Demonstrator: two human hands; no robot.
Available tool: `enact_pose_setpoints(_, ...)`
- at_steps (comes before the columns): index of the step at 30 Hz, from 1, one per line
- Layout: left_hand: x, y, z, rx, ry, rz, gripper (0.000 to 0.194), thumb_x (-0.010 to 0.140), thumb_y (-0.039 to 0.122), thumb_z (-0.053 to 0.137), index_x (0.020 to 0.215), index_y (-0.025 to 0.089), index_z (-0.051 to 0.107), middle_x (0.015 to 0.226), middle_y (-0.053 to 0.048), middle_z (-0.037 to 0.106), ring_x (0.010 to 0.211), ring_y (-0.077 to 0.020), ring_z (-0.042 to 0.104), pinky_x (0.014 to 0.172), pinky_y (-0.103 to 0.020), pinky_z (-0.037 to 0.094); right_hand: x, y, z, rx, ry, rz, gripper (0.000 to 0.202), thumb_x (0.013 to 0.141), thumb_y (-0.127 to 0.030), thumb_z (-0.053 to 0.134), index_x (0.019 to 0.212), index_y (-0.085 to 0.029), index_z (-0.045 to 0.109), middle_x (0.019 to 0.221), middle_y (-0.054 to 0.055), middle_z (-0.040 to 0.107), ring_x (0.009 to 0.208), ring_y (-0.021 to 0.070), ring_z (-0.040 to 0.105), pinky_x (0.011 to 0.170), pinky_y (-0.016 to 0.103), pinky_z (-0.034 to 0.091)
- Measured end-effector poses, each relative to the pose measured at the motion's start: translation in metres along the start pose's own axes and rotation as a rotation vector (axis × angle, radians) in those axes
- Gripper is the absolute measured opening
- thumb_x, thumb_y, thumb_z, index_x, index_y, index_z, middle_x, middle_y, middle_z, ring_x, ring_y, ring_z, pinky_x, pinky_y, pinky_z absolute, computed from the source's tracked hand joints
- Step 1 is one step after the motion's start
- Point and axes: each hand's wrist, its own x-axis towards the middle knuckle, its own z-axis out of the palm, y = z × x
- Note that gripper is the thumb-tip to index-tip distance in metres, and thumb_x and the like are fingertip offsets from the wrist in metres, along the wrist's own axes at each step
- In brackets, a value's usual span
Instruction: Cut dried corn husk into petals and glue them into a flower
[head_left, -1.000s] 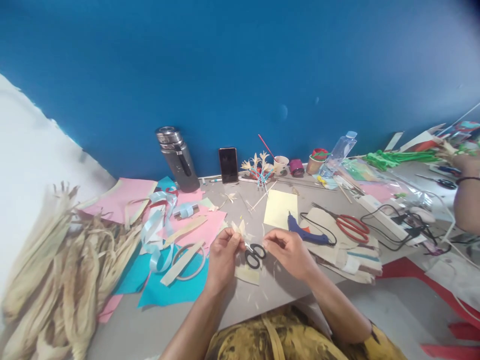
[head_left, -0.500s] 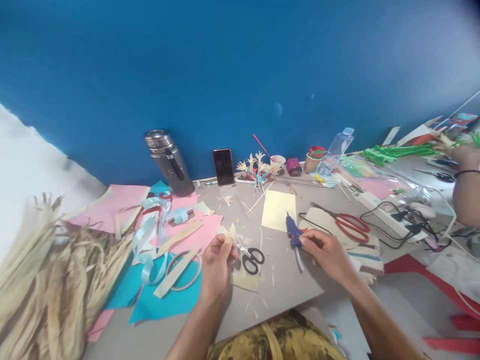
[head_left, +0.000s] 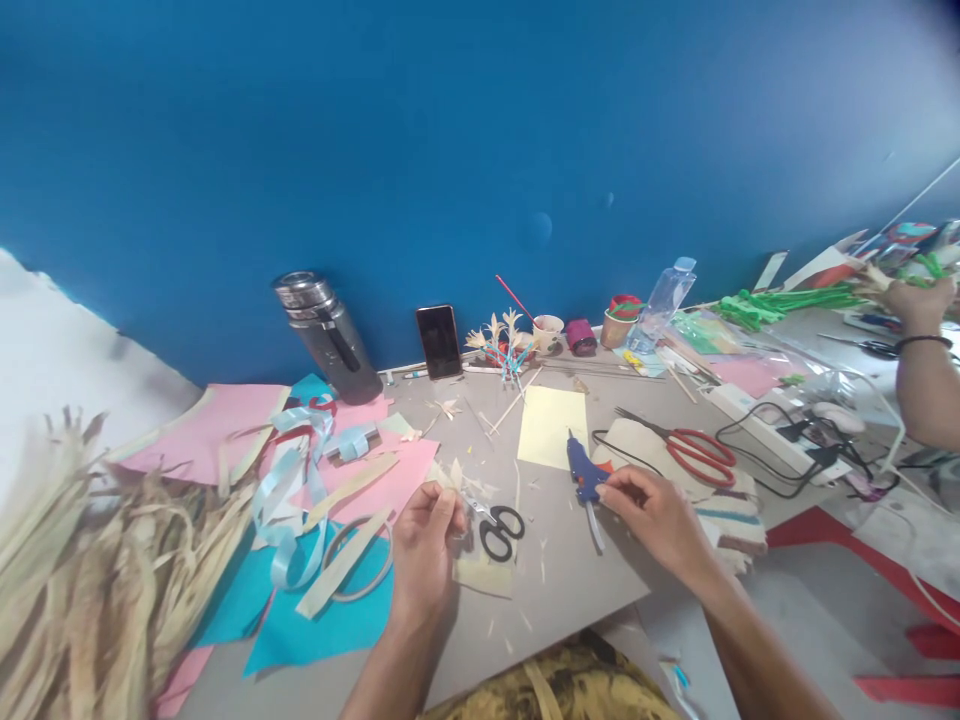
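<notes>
My left hand is closed in a pinch over the grey table; what sits between the fingertips is too small to make out. Pale husk pieces show just beyond those fingers. Black-handled scissors lie right beside them, blades toward the hand. My right hand grips the back of a blue glue gun, thumb and fingers on its handle. A clear glue stick pokes out of the gun toward me, and the nozzle points away toward a yellow paper sheet.
Corn husks, blue ribbon and coloured sheets cover the left. Along the wall stand a thermos, phone, husk flowers and bottle. Rightward are red-handled scissors, a power strip and another person's hand.
The view has shifted slightly, moving most things left. My hands keep nearly the same pose, right on the glue gun. The other person's hand at the right has moved a little.
</notes>
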Motion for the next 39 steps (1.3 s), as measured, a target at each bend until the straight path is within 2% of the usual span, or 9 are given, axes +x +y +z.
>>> enact_pose_setpoints(7, 0.0, 0.002, 0.001, -0.05, 0.023, -0.012, 0.032, 0.074, 0.037, 0.078, 0.069, 0.019, 0.053, 0.059, 0.004, 0.053, 0.055, -0.0099, 0.047, 0.055, -0.022, 0.041, 0.0, -0.003, 0.001, -0.054, 0.012, 0.022, 0.029, 0.085, -0.043, 0.056, 0.065, -0.023, 0.057, 0.056, 0.0, 0.057, 0.054, 0.0174, 0.05, 0.052, 0.028, 0.035)
enact_pose_setpoints(13, 0.003, 0.002, -0.001, -0.129, 0.031, -0.037, 0.031, 0.072, 0.033, 0.08, 0.072, 0.02, 0.052, 0.06, 0.005, 0.054, 0.055, -0.0097, 0.048, 0.055, -0.022, 0.042, 0.001, -0.002, -0.003, -0.073, 0.021, 0.041, 0.029, 0.088, -0.045, 0.054, 0.074, -0.022, 0.066, 0.063, 0.002, 0.065, 0.055, 0.0178, 0.054, 0.055, 0.028, 0.036)
enact_pose_setpoints(20, 0.005, 0.003, -0.001, -0.128, 0.044, -0.021, 0.03, 0.071, 0.031, 0.081, 0.07, 0.02, 0.053, 0.059, 0.005, 0.054, 0.054, -0.009, 0.047, 0.054, -0.022, 0.043, -0.002, -0.002, -0.003, -0.127, 0.003, 0.023, 0.026, 0.089, -0.042, 0.055, 0.077, -0.023, 0.068, 0.074, 0.002, 0.069, 0.066, 0.019, 0.058, 0.061, 0.029, 0.037)
enact_pose_setpoints(31, 0.005, 0.002, -0.002, -0.156, 0.04, 0.029, 0.028, 0.072, 0.027, 0.08, 0.071, 0.019, 0.054, 0.061, 0.005, 0.054, 0.054, -0.0084, 0.046, 0.055, -0.022, 0.043, -0.007, 0.002, -0.002, -0.145, -0.017, 0.027, 0.027, 0.089, -0.042, 0.055, 0.076, -0.022, 0.067, 0.075, 0.003, 0.071, 0.065, 0.0187, 0.061, 0.063, 0.029, 0.039)
enact_pose_setpoints(35, 0.005, 0.001, -0.002, -0.15, 0.043, 0.03, 0.029, 0.072, 0.028, 0.081, 0.07, 0.019, 0.053, 0.061, 0.005, 0.053, 0.053, -0.0083, 0.046, 0.054, -0.022, 0.043, -0.004, 0.008, -0.001, -0.211, 0.055, -0.038, 0.019, 0.088, -0.032, 0.054, 0.09, -0.022, 0.07, 0.094, 0.004, 0.072, 0.076, 0.0199, 0.064, 0.067, 0.03, 0.042)
enact_pose_setpoints(39, 0.005, 0.0, -0.003, -0.15, 0.034, 0.022, 0.029, 0.073, 0.029, 0.08, 0.071, 0.019, 0.053, 0.06, 0.005, 0.052, 0.054, -0.0085, 0.046, 0.054, -0.021, 0.043, 0.001, 0.011, -0.001, -0.365, 0.032, -0.112, 0.031, 0.087, -0.018, 0.052, 0.114, -0.024, 0.067, 0.114, 0.006, 0.067, 0.091, 0.0214, 0.064, 0.074, 0.031, 0.043)
